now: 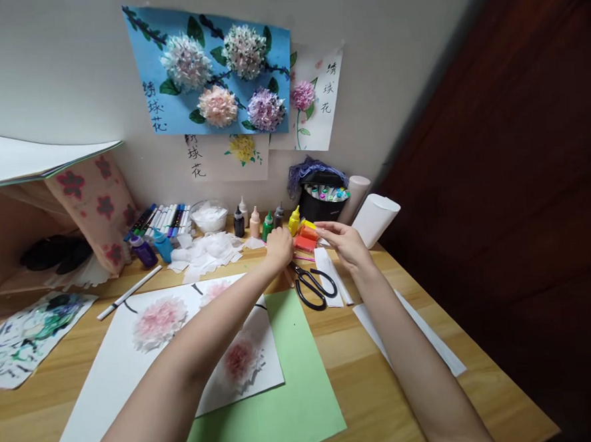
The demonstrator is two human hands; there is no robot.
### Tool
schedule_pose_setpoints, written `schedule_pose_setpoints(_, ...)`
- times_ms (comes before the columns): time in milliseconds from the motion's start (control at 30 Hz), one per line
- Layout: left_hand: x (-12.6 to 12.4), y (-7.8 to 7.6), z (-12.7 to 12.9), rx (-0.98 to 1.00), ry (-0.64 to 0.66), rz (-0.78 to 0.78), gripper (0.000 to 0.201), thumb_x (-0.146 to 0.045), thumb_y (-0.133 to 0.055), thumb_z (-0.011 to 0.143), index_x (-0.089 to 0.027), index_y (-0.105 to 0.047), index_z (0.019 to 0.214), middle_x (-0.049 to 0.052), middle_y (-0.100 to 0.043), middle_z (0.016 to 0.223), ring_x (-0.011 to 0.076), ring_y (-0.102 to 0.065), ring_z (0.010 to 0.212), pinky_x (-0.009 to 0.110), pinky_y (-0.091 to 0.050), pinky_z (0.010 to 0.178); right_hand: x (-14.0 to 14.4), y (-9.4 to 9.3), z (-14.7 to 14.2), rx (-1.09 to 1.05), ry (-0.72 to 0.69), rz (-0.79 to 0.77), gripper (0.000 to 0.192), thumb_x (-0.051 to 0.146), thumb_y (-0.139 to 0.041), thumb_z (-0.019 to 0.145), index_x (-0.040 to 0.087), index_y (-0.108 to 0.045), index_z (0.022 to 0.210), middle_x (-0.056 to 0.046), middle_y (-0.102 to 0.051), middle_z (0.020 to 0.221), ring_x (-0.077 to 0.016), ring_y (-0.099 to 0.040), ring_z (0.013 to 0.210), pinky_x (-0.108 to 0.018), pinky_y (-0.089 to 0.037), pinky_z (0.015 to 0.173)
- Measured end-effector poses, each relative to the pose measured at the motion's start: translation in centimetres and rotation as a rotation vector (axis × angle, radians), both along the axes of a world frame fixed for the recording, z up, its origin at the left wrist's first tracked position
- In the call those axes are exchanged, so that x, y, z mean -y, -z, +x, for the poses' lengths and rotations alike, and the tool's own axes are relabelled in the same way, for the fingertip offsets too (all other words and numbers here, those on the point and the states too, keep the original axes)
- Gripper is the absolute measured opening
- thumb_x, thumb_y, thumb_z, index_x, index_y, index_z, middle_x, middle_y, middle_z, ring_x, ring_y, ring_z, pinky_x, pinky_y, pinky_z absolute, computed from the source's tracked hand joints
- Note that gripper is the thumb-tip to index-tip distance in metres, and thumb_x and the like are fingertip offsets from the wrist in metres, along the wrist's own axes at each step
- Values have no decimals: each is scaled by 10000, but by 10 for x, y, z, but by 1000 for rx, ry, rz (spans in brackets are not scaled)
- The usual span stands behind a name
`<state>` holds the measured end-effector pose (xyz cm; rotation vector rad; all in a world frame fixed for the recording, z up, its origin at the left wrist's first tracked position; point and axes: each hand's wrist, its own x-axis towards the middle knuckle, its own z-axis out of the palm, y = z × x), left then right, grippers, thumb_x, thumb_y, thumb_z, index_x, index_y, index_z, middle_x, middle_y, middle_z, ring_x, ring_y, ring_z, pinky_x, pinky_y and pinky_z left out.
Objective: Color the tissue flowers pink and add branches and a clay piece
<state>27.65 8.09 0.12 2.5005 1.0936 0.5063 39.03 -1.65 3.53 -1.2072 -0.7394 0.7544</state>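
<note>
My left hand (280, 247) is closed beside the small paint bottles, and its fingertips are turned away from view. Just to its right lie red-orange packs (305, 242) with a yellow piece (308, 225) on top. My right hand (344, 243) reaches in from the other side, fingers stretched toward those packs; contact is hard to make out. Black-handled scissors (315, 288) lie between my forearms. A white sheet (99, 366) with fluffy pink paper flowers (160, 322) spreads under my left forearm, over a green sheet (305, 380).
Torn white tissue (207, 252), a bowl (209, 216) and several markers (168, 219) sit at the back left. A black marker case (322, 206) and white paper rolls (377, 217) stand at the back right. Folded white strips (430, 333) lie under my right forearm. Flower pictures (211, 73) hang on the wall.
</note>
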Motion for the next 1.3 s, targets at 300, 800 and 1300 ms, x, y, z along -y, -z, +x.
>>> schedule_pose_setpoints(300,-13,-5,-15,93,132,-59,371,-215,-639,755,-116,-522,1093,107,-674,913,219,-635,881,297,-469,752,-7,16,15,276,-164,-166,346,431,-560,721,154,-675,895,32,-508,571,-77,-429,482,-233,-379,498)
schedule_pose_setpoints(800,-20,-17,-52,574,627,-539,688,-217,-799,585,-109,-462,1175,13,-626,759,166,-649,743,322,-529,679,9,-4,-5,636,-507,-336,341,448,-618,726,125,-718,767,10,-523,619,-92,-383,577,-244,-286,555)
schedule_pose_setpoints(1300,-17,-17,-50,580,620,-620,714,-202,-804,560,-93,-464,1178,22,-618,776,157,-630,726,324,-513,681,10,-2,-5,570,-559,-365,277,408,-727,615,146,-714,704,3,-615,656,-132,-520,673,-260,-370,658)
